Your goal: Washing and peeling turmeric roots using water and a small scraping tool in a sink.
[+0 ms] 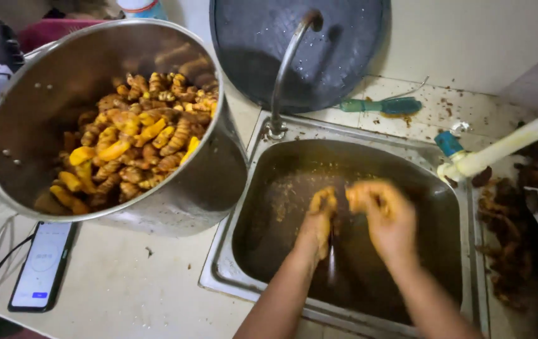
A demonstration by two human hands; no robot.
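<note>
Left hand: the left hand is down inside the sink, fingers curled inward and stained yellow; motion blur hides whether anything sits in its grip, so that cannot be told.
Right hand: the right hand is just beside the left, also over the basin, fingers bent toward the other hand; it too is blurred and its grip cannot be made out.
Sink: a steel basin set in the pale counter, its floor smeared with brownish-yellow residue.
Tap: a curved metal faucet rises from the back rim of the sink, left of the hands.
Pot: a large steel pot stands tilted on the counter left of the sink, its mouth turned toward the camera.
Roots: the pot holds a heap of yellow-orange turmeric roots, well apart from both hands.
Lid: a dark round lid leans against the wall behind the tap.
Brush: a teal brush lies on the ledge behind the sink.
Pipe: a white pipe with a blue fitting crosses at right.
Phone: a phone lies on the counter below the pot, screen lit.
</note>
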